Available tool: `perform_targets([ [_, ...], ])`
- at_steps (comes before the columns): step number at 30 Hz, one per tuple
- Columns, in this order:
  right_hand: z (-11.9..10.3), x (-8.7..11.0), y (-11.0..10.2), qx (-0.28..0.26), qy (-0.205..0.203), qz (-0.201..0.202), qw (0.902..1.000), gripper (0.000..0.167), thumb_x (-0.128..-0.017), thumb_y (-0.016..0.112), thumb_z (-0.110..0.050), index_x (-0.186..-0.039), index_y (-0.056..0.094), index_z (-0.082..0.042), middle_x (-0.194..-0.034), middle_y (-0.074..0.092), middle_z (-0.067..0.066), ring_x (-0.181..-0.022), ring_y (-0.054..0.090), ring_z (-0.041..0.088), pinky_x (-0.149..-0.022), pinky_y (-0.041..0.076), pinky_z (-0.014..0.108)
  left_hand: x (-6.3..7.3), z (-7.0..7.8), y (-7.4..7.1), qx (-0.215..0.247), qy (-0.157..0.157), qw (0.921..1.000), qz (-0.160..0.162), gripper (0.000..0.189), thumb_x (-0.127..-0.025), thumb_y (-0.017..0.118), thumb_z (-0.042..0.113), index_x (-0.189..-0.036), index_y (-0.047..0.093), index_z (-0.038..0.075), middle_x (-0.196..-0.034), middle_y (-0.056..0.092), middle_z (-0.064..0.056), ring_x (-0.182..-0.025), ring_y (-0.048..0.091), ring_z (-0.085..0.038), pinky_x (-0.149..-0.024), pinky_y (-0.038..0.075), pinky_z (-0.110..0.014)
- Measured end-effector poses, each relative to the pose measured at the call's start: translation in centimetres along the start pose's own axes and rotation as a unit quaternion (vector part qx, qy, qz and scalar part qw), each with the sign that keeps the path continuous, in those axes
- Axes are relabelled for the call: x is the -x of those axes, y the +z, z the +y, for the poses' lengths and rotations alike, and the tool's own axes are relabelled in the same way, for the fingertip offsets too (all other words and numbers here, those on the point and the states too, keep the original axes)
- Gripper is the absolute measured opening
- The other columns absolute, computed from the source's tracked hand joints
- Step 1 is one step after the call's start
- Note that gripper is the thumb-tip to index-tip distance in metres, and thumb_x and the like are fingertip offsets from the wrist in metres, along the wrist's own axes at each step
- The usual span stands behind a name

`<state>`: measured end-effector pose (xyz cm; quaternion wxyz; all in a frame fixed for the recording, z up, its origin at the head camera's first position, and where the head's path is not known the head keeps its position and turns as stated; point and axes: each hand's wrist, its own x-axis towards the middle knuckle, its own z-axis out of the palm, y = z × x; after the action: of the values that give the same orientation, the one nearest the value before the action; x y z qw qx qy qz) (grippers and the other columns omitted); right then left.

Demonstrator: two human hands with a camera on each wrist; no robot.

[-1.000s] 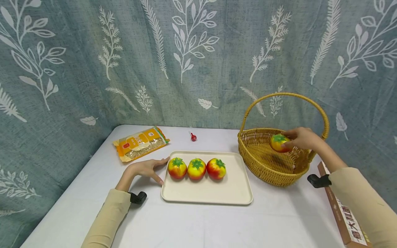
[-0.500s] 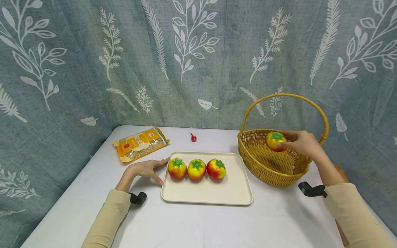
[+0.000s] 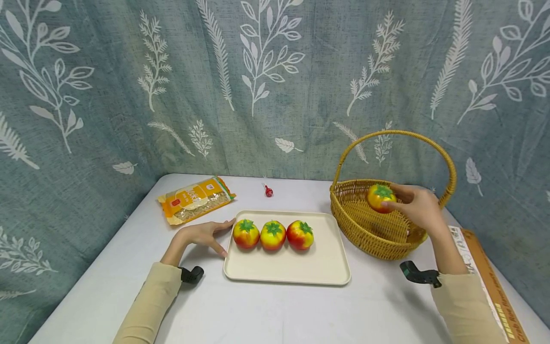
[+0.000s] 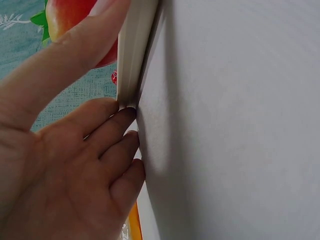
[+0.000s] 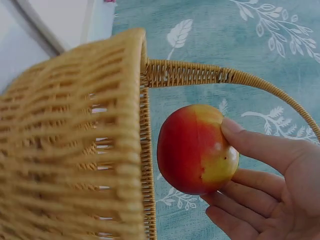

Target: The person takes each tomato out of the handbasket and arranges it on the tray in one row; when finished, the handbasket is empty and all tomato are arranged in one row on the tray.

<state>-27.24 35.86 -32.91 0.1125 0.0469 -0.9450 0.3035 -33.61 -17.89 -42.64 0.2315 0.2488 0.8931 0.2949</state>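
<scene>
In the head view my right hand (image 3: 423, 208) pinches a red-and-yellow tomato with a green leafy top (image 3: 381, 198), thumb in front and fingers behind. The wicker basket (image 3: 365, 239) stands below it. The right wrist view shows this tomato (image 5: 195, 150) above the basket's rim (image 5: 135, 130), apart from it. My left hand (image 3: 199, 237) rests at the left end of the cream tray (image 3: 292, 274), thumb and fingers spread and touching its edge. On the tray sit a left tomato (image 3: 246, 234), a middle tomato (image 3: 272, 235) and a right tomato (image 3: 300, 235), in a row.
An orange food packet (image 3: 195, 198) lies at the back left of the white table (image 3: 258, 315). Behind the tray is a small red wrapped lollipop (image 3: 268, 192). A long box (image 3: 494, 282) lies along the right edge, partly behind my right sleeve. The basket's handle arches high.
The tomato has shifted slightly left over the basket, and my right forearm has swung left. The long box now shows a different face and sits farther right. My left hand stays put.
</scene>
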Motion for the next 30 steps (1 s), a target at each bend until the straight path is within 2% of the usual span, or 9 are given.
perform_targets([
  [12, -0.9, 1.5, 1.0, -0.025, 0.017, 0.023, 0.9993, 0.077, -0.086, 0.067, -0.050, -0.144, 0.044, -0.004, -0.136, 0.050, 0.028, -0.120, 0.049, 0.046, -0.090, 0.046, 0.057, -0.1, -0.1, 0.0, 0.004, -0.003, 1.0000, -0.002, 0.106, -0.071, 0.086, 0.032, -0.154, 0.023, 0.013, -0.156, 0.024, -0.017, -0.142, 0.019, -0.039, -0.114, 0.018, -0.054],
  [18, -1.6, 1.6, 1.1, -0.034, 0.019, 0.018, 0.9991, 0.079, -0.086, 0.066, -0.053, -0.146, 0.043, -0.007, -0.139, 0.047, 0.027, -0.122, 0.048, 0.045, -0.092, 0.045, 0.058, 0.0, -0.2, 0.0, 0.007, -0.004, 1.0000, 0.001, 0.105, -0.071, 0.086, 0.030, -0.154, 0.024, 0.012, -0.156, 0.024, -0.017, -0.142, 0.020, -0.039, -0.114, 0.018, -0.055],
  [30, -3.5, 1.9, 1.8, -0.043, -0.026, 0.003, 0.9987, 0.074, -0.087, 0.068, -0.046, -0.143, 0.046, -0.004, -0.137, 0.051, 0.023, -0.122, 0.050, 0.041, -0.095, 0.045, 0.055, 0.1, 0.0, 0.0, -0.010, 0.002, 1.0000, 0.000, 0.106, -0.071, 0.086, 0.033, -0.154, 0.023, 0.012, -0.155, 0.026, -0.018, -0.142, 0.021, -0.040, -0.114, 0.019, -0.055],
])
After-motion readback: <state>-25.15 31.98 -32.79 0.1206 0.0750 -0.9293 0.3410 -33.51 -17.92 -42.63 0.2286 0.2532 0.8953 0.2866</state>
